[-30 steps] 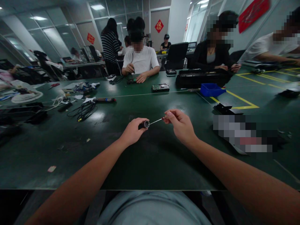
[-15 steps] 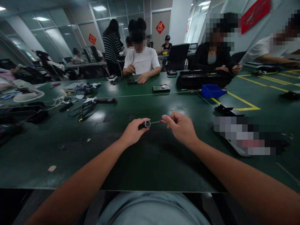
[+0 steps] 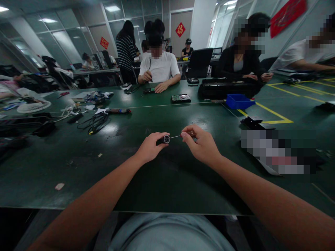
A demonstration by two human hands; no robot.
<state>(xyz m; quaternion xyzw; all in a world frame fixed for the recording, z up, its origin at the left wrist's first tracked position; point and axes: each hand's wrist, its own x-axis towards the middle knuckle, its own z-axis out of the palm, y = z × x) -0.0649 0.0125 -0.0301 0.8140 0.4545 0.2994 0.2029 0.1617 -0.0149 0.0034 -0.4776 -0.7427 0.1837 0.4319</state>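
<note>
Two hands loaded: left hand (image 3: 149, 148) wraps a black tube (image 3: 165, 139), thumb below and fingers above, mouth turned toward my right; right hand (image 3: 201, 143) pinches a red-handled screwdriver (image 3: 175, 136) between thumb and fingertips, narrow grip. Tube sits between my hands, over the green table (image 3: 104, 188); can't tell if it touches. Progress, my read: partway. Done: tube mouth is uncovered, pale rim showing, both pieces in hand, shaft lined up with the mouth. Left: the work at that mouth looks unfinished, tip right at it. Can't tell how deep the tip sits or whether it bites on anything; tube's insides too small and dark to make out. Writing: only clear one is 福, gold on a red diamond sign (image 3: 180, 30) high up beyond the tube. Second red diamond (image 3: 104, 43), beyond and left of the tube, unreadable. Red banner (image 3: 288, 17), far up and right of the tube, too smeared. Hard drive (image 3: 181, 98) beyond the tube: no label legible. Blue bin (image 3: 240, 101), beyond and right of the tube: no lettering visible. Pixelated item (image 3: 274, 153) right of the tube: any print lost. No brand readable on tube or screwdriver.
</note>
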